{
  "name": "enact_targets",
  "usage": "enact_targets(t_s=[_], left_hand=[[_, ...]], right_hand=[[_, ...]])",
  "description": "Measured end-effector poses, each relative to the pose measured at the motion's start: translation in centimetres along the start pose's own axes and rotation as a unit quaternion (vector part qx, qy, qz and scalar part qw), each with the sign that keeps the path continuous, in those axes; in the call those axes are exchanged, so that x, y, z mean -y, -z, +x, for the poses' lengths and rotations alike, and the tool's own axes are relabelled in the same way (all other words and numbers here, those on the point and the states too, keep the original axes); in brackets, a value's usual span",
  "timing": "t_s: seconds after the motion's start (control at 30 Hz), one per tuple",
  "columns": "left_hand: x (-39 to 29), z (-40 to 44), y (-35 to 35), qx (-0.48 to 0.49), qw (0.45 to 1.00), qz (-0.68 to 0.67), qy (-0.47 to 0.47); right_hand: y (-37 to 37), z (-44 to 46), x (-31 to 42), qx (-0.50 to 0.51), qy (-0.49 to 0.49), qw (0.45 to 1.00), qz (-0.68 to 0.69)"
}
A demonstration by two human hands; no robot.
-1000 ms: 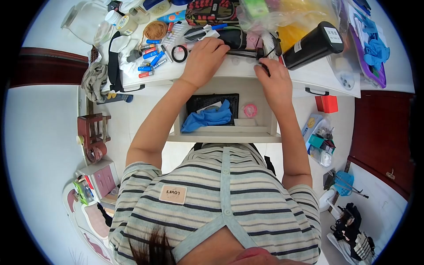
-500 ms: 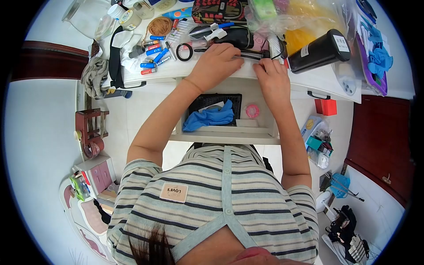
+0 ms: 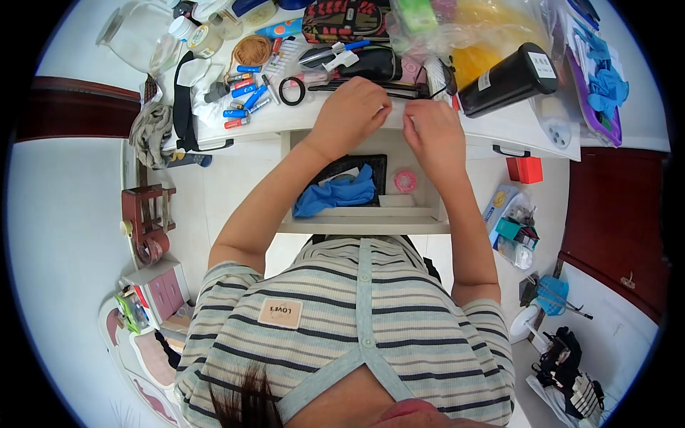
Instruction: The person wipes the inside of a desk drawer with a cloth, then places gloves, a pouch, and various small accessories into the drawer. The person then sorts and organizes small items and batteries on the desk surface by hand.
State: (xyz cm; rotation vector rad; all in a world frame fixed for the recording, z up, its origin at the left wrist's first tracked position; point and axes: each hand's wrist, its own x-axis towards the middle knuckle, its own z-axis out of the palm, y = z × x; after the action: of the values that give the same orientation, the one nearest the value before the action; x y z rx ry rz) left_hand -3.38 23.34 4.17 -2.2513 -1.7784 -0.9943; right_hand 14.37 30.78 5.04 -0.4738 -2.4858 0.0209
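Observation:
My left hand [image 3: 349,115] is over the desk's front edge, above the back of the open drawer [image 3: 433,203]. Its fingers are curled together towards the right. Facing it across a narrow gap is my right hand [image 3: 435,134], also with bent, closed fingers. Whatever either hand may pinch is hidden. Slim black rods [image 3: 399,90] lie on the desk just beyond both hands. A black ring [image 3: 292,91] lies left of my left hand. In the drawer are a blue cloth-like item [image 3: 337,194], a black tray [image 3: 380,171] and a pink ring-shaped item [image 3: 405,180].
Several batteries [image 3: 246,90], a ball of twine [image 3: 252,50] and a patterned pouch [image 3: 344,20] cover the desk's left and back. A black canister [image 3: 508,82] lies tilted at right, near a purple tray [image 3: 599,114]. A red box [image 3: 524,170] is below the desk.
Both hands have drawn back slightly from the black rods towards the drawer. My left fingers have curled in more, and the rods show more fully. The view has shifted a little.

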Motion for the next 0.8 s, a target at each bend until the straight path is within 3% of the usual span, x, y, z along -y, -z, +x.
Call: enact_targets(t_s=[0.03,0.07,0.1,0.13,0.17,0.2,0.27,0.4,0.47,0.8], left_hand=[[-0.6,-0.3,0.3,-0.054,0.992,-0.098,0.061],[-1.5,-0.5,0.6,-0.052,0.992,-0.098,0.064],[-2.7,-0.7,1.1,-0.049,0.933,-0.283,0.215],[-3.6,-0.8,1.7,-0.045,0.819,-0.451,0.35],[-4.3,-1.0,2.2,-0.046,0.75,-0.536,0.385],[-5.0,-1.1,2.7,-0.046,0.749,-0.536,0.387],[-5.9,-1.3,3.3,-0.036,0.68,-0.604,0.415],[-6.7,-2.0,3.8,-0.049,0.679,-0.605,0.414],[-6.9,-2.1,4.0,-0.053,0.685,-0.596,0.416],[-7.3,-3.7,3.7,-0.069,0.685,-0.604,0.402]], right_hand=[[0.9,0.0,0.6,-0.022,-0.106,0.983,0.151],[1.5,-0.2,1.2,-0.043,-0.209,0.931,0.297],[1.8,-0.5,1.7,-0.04,-0.211,0.93,0.299],[2.1,-0.8,2.0,-0.061,-0.286,0.842,0.454],[2.2,-1.0,2.3,-0.079,-0.35,0.722,0.592],[2.3,-1.1,2.6,-0.077,-0.352,0.721,0.592],[2.4,-1.2,3.2,-0.076,-0.366,0.646,0.666],[2.5,-1.5,4.0,-0.061,-0.371,0.634,0.675],[2.7,-1.4,4.5,-0.064,-0.349,0.679,0.642],[2.8,-1.6,5.8,-0.062,-0.332,0.715,0.612]])
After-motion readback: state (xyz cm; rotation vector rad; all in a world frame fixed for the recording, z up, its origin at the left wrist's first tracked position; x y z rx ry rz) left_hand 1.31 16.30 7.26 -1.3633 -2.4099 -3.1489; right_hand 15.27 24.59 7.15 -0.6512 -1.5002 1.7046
